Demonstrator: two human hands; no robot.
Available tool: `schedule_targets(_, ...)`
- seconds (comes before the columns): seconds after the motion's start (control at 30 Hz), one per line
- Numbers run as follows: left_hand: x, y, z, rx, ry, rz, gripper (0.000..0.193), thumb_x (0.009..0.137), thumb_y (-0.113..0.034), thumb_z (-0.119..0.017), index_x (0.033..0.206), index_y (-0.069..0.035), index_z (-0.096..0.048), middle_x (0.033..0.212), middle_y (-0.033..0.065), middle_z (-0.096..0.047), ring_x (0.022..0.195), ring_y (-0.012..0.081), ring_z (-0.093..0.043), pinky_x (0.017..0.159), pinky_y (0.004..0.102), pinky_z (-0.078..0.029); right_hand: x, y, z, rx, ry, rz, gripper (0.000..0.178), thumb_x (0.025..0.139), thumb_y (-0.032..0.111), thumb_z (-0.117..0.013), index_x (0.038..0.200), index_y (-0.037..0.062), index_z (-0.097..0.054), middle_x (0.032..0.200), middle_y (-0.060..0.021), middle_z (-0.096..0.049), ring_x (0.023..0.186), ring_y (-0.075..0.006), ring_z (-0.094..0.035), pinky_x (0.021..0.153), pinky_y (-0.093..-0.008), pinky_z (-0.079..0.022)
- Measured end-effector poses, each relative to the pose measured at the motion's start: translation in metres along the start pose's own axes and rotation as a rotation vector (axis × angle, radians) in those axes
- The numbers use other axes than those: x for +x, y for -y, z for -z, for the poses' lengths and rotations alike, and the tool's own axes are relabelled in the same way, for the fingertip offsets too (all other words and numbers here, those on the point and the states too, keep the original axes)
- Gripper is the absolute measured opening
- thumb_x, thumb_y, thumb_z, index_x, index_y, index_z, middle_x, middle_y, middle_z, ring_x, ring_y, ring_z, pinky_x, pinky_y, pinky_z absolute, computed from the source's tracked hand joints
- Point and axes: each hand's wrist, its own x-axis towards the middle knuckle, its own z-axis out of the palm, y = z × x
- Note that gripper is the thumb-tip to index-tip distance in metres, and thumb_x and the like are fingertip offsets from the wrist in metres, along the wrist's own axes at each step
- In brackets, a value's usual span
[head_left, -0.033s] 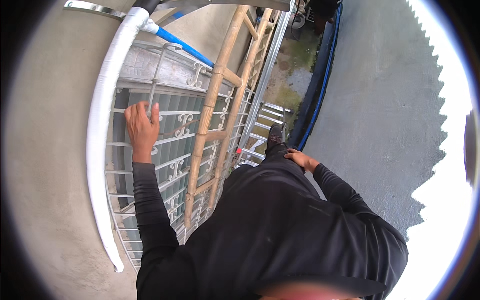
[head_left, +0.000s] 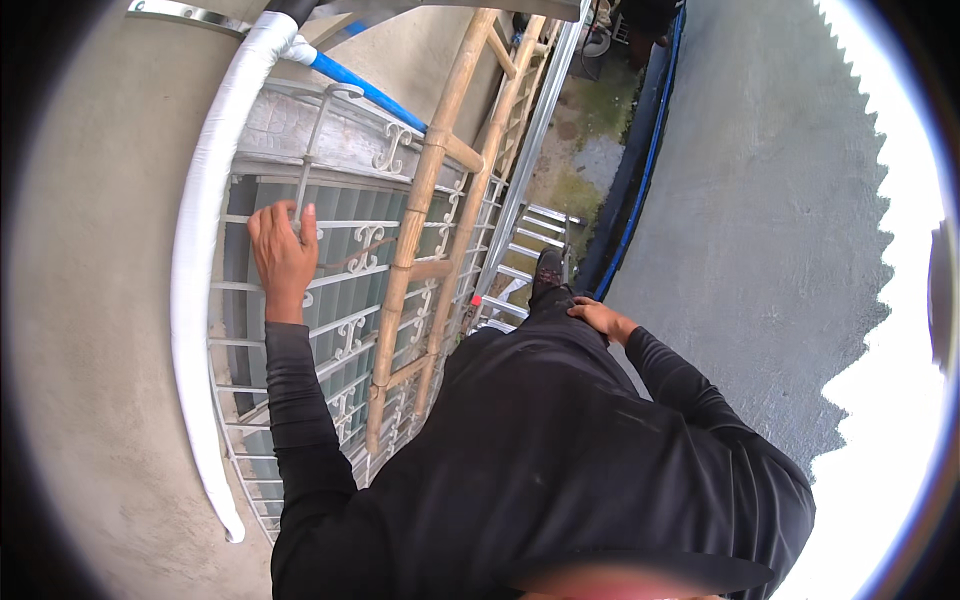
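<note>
My left hand (head_left: 284, 252) is closed round a bar of the white metal window grille (head_left: 335, 325), its fingertips hidden behind the bar. Scrollwork decorates the grille, and slatted glass panes (head_left: 345, 215) lie behind it. On my dark trouser leg (head_left: 548, 312) rests my right hand (head_left: 598, 316), fingers stretched out and nothing visible in it. Below that leg, my dark shoe (head_left: 549, 268) is by the rungs of a metal ladder (head_left: 522, 252).
Close to the grille stands a bamboo ladder (head_left: 412, 240). A white-wrapped pipe (head_left: 192, 300) curves along the left wall, joined to a blue pipe (head_left: 370, 88). A grey wall (head_left: 740, 220) rises at right, a dark blue-edged channel (head_left: 632, 215) at its foot. Far below is stained ground (head_left: 580, 140).
</note>
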Motion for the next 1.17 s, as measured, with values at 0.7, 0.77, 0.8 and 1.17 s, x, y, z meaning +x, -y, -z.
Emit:
schedule_targets(0.7,0.001,0.007,-0.028,0.053,-0.165,-0.026,0.036,0.108,-0.036,-0.060,0.108,-0.001,-0.066,0.103,0.0185,-0.067,0.112,0.0389,-0.059,0.103,0.0499,-0.046,0.017,-0.169,-0.022,0.248,-0.480,0.016,0.059,0.107,0.044,-0.056,0.145,-0.0015,-0.058,0.137,-0.0155,-0.067,0.126,-0.0262,-0.060,0.111,-0.0403,-0.046)
schedule_targets(0.77,0.000,0.009,-0.030,0.059,-0.164,-0.039,0.036,0.107,-0.036,-0.060,0.107,-0.001,-0.068,0.103,0.0190,-0.069,0.112,0.0393,-0.060,0.103,0.0498,-0.046,0.017,-0.171,-0.016,0.124,-0.506,0.079,0.054,0.107,0.039,-0.058,0.142,-0.0028,-0.061,0.133,-0.0149,-0.070,0.122,-0.0253,-0.063,0.109,-0.0397,-0.048)
schedule_targets(0.8,-0.001,0.010,-0.031,0.083,-0.169,-0.017,0.036,0.108,-0.036,-0.059,0.108,-0.002,-0.068,0.104,0.0186,-0.069,0.111,0.0383,-0.061,0.105,0.0494,-0.045,0.018,-0.170,-0.011,0.065,-0.519,0.109,0.052,0.108,0.037,-0.059,0.140,-0.0035,-0.063,0.131,-0.0146,-0.072,0.120,-0.0249,-0.065,0.108,-0.0393,-0.049)
schedule_targets(1.17,0.002,0.012,-0.034,0.111,-0.155,-0.040,0.033,0.108,-0.033,-0.059,0.111,-0.002,-0.070,0.107,0.0179,-0.070,0.114,0.0377,-0.060,0.104,0.0493,-0.043,-0.006,-0.124,0.002,0.325,-0.341,0.223,0.042,0.110,0.024,-0.054,0.144,0.0017,-0.062,0.136,-0.0131,-0.070,0.122,-0.0231,-0.064,0.107,-0.0375,-0.049)
